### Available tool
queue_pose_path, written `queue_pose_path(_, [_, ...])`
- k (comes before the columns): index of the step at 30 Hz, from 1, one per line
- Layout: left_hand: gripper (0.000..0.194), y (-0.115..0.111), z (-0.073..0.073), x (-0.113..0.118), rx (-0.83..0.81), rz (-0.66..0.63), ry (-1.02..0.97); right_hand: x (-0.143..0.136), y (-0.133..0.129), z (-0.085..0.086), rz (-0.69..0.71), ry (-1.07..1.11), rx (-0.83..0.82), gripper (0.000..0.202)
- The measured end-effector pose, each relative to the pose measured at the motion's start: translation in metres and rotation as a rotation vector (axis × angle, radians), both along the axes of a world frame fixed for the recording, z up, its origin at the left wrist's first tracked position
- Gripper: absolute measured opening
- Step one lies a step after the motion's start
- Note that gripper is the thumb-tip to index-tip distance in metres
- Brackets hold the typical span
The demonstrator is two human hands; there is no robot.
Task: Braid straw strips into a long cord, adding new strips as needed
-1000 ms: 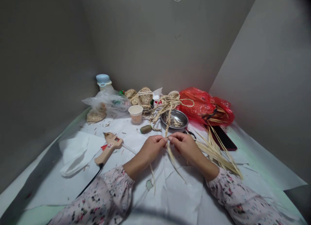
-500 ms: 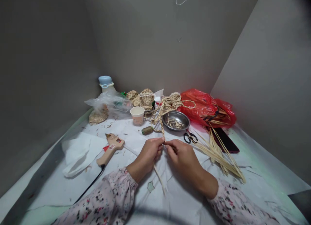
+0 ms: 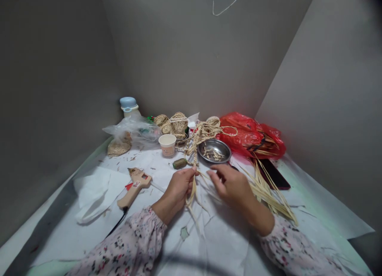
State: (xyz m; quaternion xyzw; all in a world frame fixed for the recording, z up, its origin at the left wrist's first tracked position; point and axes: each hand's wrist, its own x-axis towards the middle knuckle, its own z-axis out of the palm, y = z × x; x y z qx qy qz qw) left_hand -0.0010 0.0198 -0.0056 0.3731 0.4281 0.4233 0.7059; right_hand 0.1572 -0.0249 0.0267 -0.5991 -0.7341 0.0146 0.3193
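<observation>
My left hand [image 3: 178, 185] has thumb and forefinger closed on the straw braid [image 3: 195, 161], right where the plaiting ends. From that pinch its long axis runs straight away from me, up to the tangled braid heap [image 3: 203, 132]; the loose strands [image 3: 193, 189] fan the other way, back toward me. My right hand [image 3: 231, 185] is the farther one, just right of the pinch, thumb and forefinger parted; whether its curled fingers catch a strand, I can't tell. Beyond my right fingertips sits the metal bowl [image 3: 203, 158]; right of that hand lies the straw bundle [image 3: 270, 196]; left of my left wrist, the glue gun [image 3: 134, 190].
</observation>
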Motion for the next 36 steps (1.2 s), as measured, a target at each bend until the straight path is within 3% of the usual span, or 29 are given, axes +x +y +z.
queue_pose_path(4, [0.034,0.000,-0.001,-0.001,-0.040,-0.034,0.030,0.041,0.012,0.027,-0.254,-0.288,-0.246,0.027])
queue_pose_path(8, [0.034,0.000,-0.005,0.000,-0.026,-0.046,0.048,0.062,0.012,0.037,-0.290,-0.489,-0.566,0.022])
queue_pose_path(11, [0.036,0.000,-0.005,0.000,-0.031,-0.056,0.065,0.064,0.010,0.037,-0.272,-0.502,-0.617,0.019])
queue_pose_path(15, [0.037,-0.001,-0.003,0.000,-0.033,-0.063,0.073,0.064,0.012,0.040,-0.252,-0.294,-0.346,0.021])
queue_pose_path(19, [0.036,-0.001,-0.002,-0.001,-0.040,-0.065,0.067,0.056,0.011,0.044,-0.084,0.187,0.011,0.019])
queue_pose_path(23, [0.034,0.000,-0.004,-0.001,-0.053,-0.067,0.043,0.036,0.004,0.036,0.063,0.449,0.178,0.014])
queue_pose_path(26, [0.034,0.001,-0.006,-0.001,-0.058,-0.068,0.027,0.019,-0.003,0.023,0.206,0.367,0.295,0.006])
queue_pose_path(29, [0.033,0.001,-0.009,-0.001,-0.041,-0.078,-0.010,0.006,-0.009,0.010,0.444,0.209,0.372,0.013])
queue_pose_path(32, [0.034,0.000,-0.008,0.000,-0.051,-0.072,-0.055,-0.004,-0.015,0.001,0.665,0.045,0.383,0.017])
queue_pose_path(36, [0.034,-0.002,-0.005,0.001,-0.066,-0.055,-0.054,-0.013,-0.022,-0.002,0.809,-0.074,0.355,0.011])
